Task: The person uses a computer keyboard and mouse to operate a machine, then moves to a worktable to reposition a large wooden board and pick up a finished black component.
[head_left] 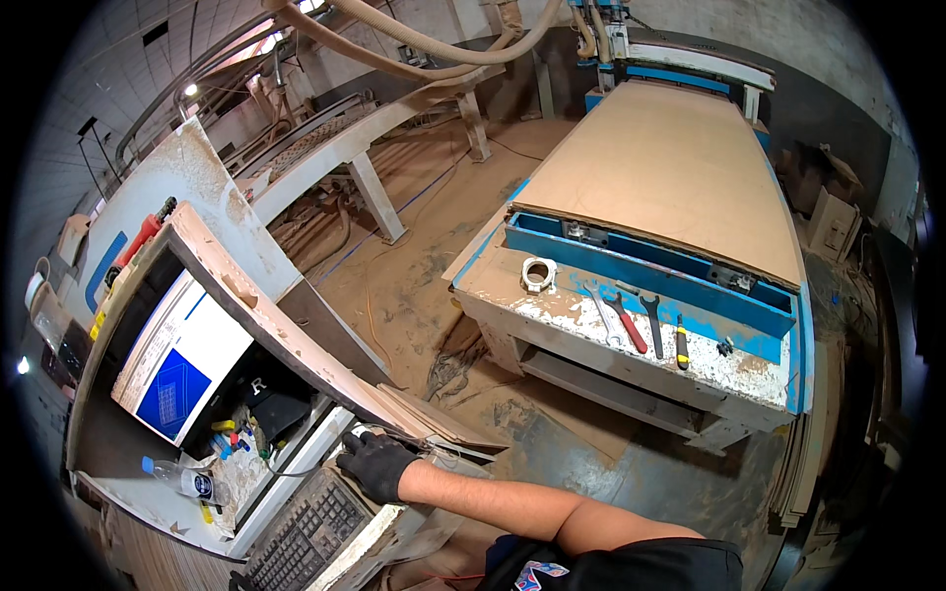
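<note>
Resting with the gloved right hand (377, 468) over an apparent mouse (363, 430), half hidden, clenched or loose impossible to tell, just off the upper-right end of a dark keyboard (305, 530) slanting toward lower left, with a lit monitor (187, 355) farther left

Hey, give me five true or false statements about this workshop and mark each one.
1. The black-gloved right hand is close to the dusty black keyboard. True.
2. The rectangular computer screen is dark. False: it is lit, showing white and blue.
3. The black metal wrench lies between the red-handled tool and the yellow-and-black-handled tool. True.
4. The white ring-shaped part lies at the right end of the tool row. False: it lies at the left end.
5. A large, flat brown board lies on the white-and-blue machine table. True.
</note>
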`<move>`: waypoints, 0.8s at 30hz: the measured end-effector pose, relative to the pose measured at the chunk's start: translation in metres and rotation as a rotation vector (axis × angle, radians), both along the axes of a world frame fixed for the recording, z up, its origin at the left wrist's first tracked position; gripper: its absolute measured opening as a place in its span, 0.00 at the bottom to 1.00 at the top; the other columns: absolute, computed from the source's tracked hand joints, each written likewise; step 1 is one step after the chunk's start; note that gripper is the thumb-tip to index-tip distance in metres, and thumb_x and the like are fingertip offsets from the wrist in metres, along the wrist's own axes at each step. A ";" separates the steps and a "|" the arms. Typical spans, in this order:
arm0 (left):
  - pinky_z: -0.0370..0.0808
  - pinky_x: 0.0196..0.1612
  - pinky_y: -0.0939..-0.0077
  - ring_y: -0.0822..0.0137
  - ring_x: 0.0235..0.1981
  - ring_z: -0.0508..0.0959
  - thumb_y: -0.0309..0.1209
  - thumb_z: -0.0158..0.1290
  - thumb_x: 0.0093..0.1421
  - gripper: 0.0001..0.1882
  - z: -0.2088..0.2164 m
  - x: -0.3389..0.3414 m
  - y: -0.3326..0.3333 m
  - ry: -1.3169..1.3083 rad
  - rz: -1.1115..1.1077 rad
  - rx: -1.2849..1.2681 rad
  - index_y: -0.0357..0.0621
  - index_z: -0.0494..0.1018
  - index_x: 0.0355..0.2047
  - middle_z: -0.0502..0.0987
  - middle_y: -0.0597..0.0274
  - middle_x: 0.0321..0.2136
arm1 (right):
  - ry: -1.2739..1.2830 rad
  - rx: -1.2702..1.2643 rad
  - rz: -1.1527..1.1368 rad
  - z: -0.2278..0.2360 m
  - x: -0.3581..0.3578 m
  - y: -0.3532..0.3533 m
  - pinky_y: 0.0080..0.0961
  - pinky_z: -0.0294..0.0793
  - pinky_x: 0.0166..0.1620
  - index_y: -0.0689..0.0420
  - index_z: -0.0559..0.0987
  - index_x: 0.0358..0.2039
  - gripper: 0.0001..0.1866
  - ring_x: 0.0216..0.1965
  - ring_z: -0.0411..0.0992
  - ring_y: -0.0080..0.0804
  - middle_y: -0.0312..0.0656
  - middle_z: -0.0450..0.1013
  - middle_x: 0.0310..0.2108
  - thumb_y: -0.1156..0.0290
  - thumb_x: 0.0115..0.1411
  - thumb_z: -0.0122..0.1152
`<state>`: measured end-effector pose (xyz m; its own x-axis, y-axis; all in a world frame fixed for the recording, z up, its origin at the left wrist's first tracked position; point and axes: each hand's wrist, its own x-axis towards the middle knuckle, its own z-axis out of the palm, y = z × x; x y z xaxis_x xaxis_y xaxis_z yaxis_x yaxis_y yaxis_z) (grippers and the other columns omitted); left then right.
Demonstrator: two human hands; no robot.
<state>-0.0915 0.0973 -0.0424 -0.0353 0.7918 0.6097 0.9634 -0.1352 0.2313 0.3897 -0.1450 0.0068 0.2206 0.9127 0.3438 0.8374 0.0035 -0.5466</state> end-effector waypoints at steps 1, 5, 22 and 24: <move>0.76 0.51 0.56 0.48 0.45 0.79 0.60 0.45 0.67 0.33 0.000 -0.001 0.000 -0.003 0.001 -0.017 0.41 0.82 0.44 0.81 0.46 0.43 | 0.003 -0.006 0.000 0.001 0.000 -0.001 0.49 0.68 0.59 0.60 0.77 0.48 0.17 0.56 0.69 0.58 0.61 0.67 0.57 0.73 0.58 0.53; 0.76 0.51 0.55 0.48 0.45 0.79 0.59 0.45 0.67 0.33 0.000 0.002 0.000 -0.024 0.015 -0.035 0.41 0.82 0.44 0.81 0.46 0.43 | -0.006 -0.140 0.043 0.008 0.004 -0.001 0.50 0.65 0.62 0.57 0.73 0.56 0.22 0.60 0.65 0.62 0.61 0.61 0.63 0.72 0.60 0.53; 0.77 0.48 0.55 0.47 0.41 0.80 0.62 0.44 0.66 0.34 -0.001 -0.004 0.002 -0.030 0.012 -0.012 0.43 0.82 0.44 0.81 0.45 0.40 | 0.020 -0.168 0.072 0.014 0.003 -0.002 0.52 0.66 0.62 0.59 0.72 0.56 0.23 0.61 0.64 0.63 0.62 0.60 0.63 0.69 0.60 0.56; 0.77 0.48 0.54 0.46 0.41 0.80 0.63 0.44 0.65 0.35 0.001 0.007 -0.001 0.008 0.007 0.026 0.43 0.82 0.44 0.81 0.44 0.40 | 0.017 -0.169 0.060 0.008 0.006 -0.001 0.52 0.66 0.62 0.59 0.72 0.56 0.23 0.61 0.64 0.63 0.62 0.60 0.63 0.69 0.60 0.56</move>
